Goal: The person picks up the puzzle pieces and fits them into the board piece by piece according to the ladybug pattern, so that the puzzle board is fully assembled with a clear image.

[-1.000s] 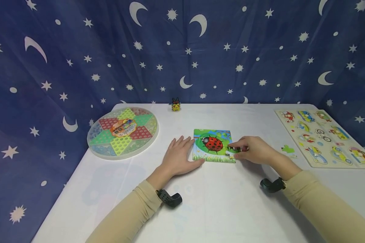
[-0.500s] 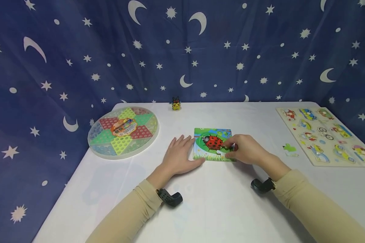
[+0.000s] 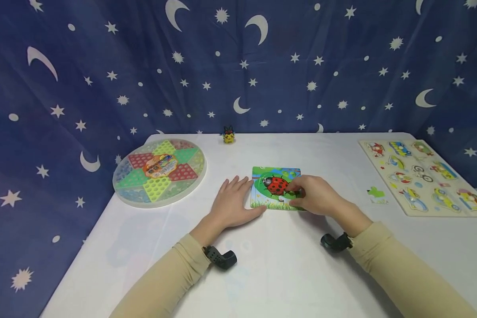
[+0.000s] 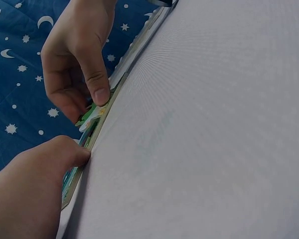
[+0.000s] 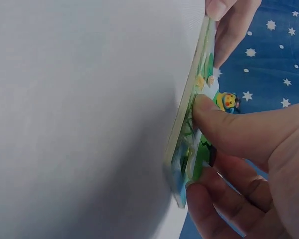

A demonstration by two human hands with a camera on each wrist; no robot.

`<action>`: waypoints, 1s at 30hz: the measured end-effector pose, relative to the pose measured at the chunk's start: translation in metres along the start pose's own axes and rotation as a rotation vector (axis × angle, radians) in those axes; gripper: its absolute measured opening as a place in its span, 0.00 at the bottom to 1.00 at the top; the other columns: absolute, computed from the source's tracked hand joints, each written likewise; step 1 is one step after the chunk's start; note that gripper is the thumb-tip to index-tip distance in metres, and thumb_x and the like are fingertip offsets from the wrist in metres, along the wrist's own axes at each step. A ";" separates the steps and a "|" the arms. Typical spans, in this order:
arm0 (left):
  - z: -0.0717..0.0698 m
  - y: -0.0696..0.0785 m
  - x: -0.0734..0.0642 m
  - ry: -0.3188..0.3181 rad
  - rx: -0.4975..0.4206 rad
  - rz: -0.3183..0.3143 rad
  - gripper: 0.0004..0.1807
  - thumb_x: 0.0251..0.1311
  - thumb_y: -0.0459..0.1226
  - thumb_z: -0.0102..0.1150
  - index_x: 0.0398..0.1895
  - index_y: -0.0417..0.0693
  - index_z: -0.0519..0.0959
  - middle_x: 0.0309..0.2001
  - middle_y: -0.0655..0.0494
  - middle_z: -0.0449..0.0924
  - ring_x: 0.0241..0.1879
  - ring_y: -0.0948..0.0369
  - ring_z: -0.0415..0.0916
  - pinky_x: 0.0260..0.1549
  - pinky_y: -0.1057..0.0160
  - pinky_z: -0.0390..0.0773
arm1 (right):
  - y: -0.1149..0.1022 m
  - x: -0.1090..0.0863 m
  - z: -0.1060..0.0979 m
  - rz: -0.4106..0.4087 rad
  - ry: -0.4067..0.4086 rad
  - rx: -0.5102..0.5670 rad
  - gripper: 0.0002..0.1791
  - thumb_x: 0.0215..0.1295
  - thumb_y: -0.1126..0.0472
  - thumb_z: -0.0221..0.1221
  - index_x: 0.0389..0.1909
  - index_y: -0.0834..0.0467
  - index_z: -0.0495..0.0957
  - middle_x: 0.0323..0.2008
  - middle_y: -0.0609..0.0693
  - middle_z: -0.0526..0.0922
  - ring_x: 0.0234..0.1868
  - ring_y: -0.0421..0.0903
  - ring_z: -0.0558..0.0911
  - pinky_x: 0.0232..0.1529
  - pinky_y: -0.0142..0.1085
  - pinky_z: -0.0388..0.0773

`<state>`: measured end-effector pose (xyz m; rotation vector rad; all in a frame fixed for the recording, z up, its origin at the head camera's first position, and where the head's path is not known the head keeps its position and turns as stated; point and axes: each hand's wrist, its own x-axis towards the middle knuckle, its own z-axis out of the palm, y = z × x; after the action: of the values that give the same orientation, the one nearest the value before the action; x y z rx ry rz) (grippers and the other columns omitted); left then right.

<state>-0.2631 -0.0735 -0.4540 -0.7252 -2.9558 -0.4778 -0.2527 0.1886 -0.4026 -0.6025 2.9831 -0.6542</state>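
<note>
A square ladybug jigsaw puzzle (image 3: pixel 277 206) lies on the white table. My left hand (image 3: pixel 232 202) rests at its left side with fingers spread, the thumb tip on the lower edge. Over the puzzle's lower right, my right hand (image 3: pixel 319 196) pinches a puzzle piece (image 5: pixel 205 152) between thumb and fingers. In the left wrist view this piece (image 4: pixel 89 119) is tilted up from the board, with green and white on its face. The right hand covers the puzzle's right side in the head view. Right of that hand, a loose green-and-white puzzle piece (image 3: pixel 376 194) lies on the table.
A round Chinese checkers board (image 3: pixel 159 174) lies at the left. A wooden vehicle peg puzzle (image 3: pixel 429 194) is at the right edge. A small yellow figurine (image 3: pixel 228 135) stands at the table's back, before a blue star-patterned curtain (image 3: pixel 206 53).
My right hand has moved left with the puzzle piece, from beside the puzzle's right edge to over its lower right part. The left hand has stayed in place.
</note>
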 end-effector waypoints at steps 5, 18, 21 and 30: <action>0.001 -0.001 -0.001 -0.006 -0.004 -0.001 0.52 0.60 0.71 0.50 0.80 0.51 0.61 0.78 0.51 0.60 0.79 0.50 0.49 0.77 0.48 0.41 | -0.003 0.002 0.004 0.001 -0.004 0.009 0.19 0.55 0.62 0.77 0.48 0.57 0.86 0.41 0.48 0.86 0.38 0.47 0.79 0.45 0.45 0.77; -0.001 0.000 -0.002 -0.005 -0.002 0.003 0.51 0.61 0.71 0.51 0.79 0.50 0.63 0.78 0.50 0.61 0.79 0.49 0.49 0.77 0.47 0.42 | -0.014 0.006 0.009 0.013 -0.003 0.037 0.16 0.56 0.63 0.76 0.46 0.56 0.85 0.41 0.49 0.85 0.41 0.48 0.79 0.46 0.48 0.78; -0.002 0.001 -0.001 -0.004 0.001 -0.001 0.51 0.61 0.71 0.51 0.79 0.50 0.62 0.78 0.51 0.61 0.79 0.49 0.49 0.77 0.47 0.42 | -0.016 0.008 0.008 0.016 0.000 0.040 0.15 0.56 0.63 0.76 0.44 0.56 0.85 0.40 0.48 0.84 0.38 0.48 0.78 0.43 0.46 0.77; -0.001 0.000 0.000 -0.006 -0.001 -0.003 0.51 0.60 0.71 0.50 0.79 0.50 0.63 0.78 0.51 0.61 0.79 0.50 0.49 0.77 0.48 0.41 | -0.021 0.013 0.012 -0.002 0.000 0.025 0.15 0.56 0.63 0.76 0.43 0.55 0.84 0.39 0.47 0.84 0.41 0.48 0.79 0.48 0.49 0.78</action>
<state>-0.2637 -0.0738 -0.4533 -0.7238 -2.9632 -0.4789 -0.2554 0.1615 -0.4039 -0.6037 2.9701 -0.6898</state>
